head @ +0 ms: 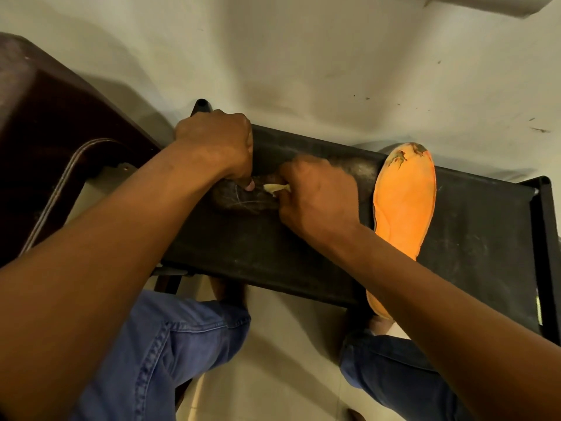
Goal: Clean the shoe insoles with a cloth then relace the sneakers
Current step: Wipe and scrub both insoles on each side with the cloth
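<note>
A dark, scuffed insole (243,199) lies on the black bench (473,226), almost the same colour as the bench top. My left hand (217,144) holds the insole's far end down, its fingers curled over it. My right hand (318,197) pinches a small pale yellowish cloth (275,188) against the insole's middle. An orange insole (403,202), worn and torn at its toe, lies on the bench just right of my right forearm, its heel poking over the near edge. No sneakers or laces are in view.
A dark brown wooden piece of furniture (51,123) stands to the left of the bench. Pale floor (334,56) stretches beyond the bench. My knees in blue jeans (170,354) sit below the bench's near edge.
</note>
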`<state>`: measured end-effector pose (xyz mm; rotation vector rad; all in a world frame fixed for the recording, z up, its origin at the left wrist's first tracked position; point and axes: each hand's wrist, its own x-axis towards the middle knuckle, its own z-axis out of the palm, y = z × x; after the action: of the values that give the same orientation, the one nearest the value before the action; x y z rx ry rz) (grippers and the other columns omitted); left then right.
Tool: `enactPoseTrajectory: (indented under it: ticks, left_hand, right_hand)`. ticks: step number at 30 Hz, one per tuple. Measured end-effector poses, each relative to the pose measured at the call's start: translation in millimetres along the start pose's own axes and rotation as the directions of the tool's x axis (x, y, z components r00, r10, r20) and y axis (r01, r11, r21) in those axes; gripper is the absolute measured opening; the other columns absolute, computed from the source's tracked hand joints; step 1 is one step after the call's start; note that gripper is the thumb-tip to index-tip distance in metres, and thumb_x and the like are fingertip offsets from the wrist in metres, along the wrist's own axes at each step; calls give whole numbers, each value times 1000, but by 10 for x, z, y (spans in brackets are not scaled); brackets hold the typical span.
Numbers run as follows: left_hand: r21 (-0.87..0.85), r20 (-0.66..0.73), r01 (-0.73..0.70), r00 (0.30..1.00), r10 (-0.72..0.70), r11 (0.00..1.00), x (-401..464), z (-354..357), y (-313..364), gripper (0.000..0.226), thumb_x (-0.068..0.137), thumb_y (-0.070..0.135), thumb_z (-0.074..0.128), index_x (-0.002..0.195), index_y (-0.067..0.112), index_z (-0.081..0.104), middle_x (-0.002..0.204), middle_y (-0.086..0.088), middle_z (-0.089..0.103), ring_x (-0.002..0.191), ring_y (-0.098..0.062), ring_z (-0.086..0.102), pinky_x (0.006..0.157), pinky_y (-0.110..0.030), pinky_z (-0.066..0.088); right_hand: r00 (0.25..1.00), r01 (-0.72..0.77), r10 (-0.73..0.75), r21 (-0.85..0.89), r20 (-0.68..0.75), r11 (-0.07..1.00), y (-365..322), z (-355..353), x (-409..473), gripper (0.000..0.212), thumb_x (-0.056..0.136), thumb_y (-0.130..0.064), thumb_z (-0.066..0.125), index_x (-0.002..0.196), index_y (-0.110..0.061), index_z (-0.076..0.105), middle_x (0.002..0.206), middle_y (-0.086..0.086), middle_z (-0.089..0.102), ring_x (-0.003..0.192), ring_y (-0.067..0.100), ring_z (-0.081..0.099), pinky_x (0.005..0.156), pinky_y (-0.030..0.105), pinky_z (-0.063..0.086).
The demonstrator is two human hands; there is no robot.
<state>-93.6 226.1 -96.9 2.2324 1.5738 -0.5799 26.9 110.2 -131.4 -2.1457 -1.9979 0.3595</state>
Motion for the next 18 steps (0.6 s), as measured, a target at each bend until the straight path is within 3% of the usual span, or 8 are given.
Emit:
enactPoseTrajectory:
  ticks: [5, 9, 13, 18]
  left_hand:
    - [-3, 22, -5, 1000, 5, 1000, -20, -11, 4, 48, 63, 48, 92, 99, 26, 69, 107, -2, 68, 104, -29, 65, 92, -52, 55]
    - [18, -30, -2, 1000, 2, 1000, 15, 7, 2, 43, 73, 40, 87, 109, 25, 68, 108, -4, 66, 103, -31, 64, 92, -49, 55]
    - [-11, -49, 0, 999, 0, 1000, 47, 26, -24, 30, 81, 29, 79, 109, 26, 69, 104, -2, 67, 99, -29, 65, 91, -49, 56]
    - [-39, 8, -9, 1000, 10, 999, 15, 3, -24, 40, 70, 44, 89, 99, 27, 69, 104, -1, 67, 102, -28, 65, 92, -50, 55]
  right_hand:
    - [996, -79, 80, 15, -48, 997, 63, 23, 11, 17, 90, -36, 67, 98, -20, 71, 100, 2, 65, 86, 19, 61, 71, 37, 55]
    - [1000, 18, -20, 82, 23, 996, -116, 116, -58, 16, 92, -29, 66, 103, -18, 69, 104, 1, 64, 91, 18, 62, 71, 29, 49]
    - [994, 86, -91, 75, 64, 993, -248, 115, -106, 22, 92, -30, 66, 111, -21, 69, 109, 1, 65, 92, 19, 64, 76, 34, 56]
    - [999, -45, 45, -53, -3, 998, -30, -25, -2, 18, 88, -36, 70, 99, -22, 66, 102, 1, 62, 85, 19, 60, 67, 33, 50]
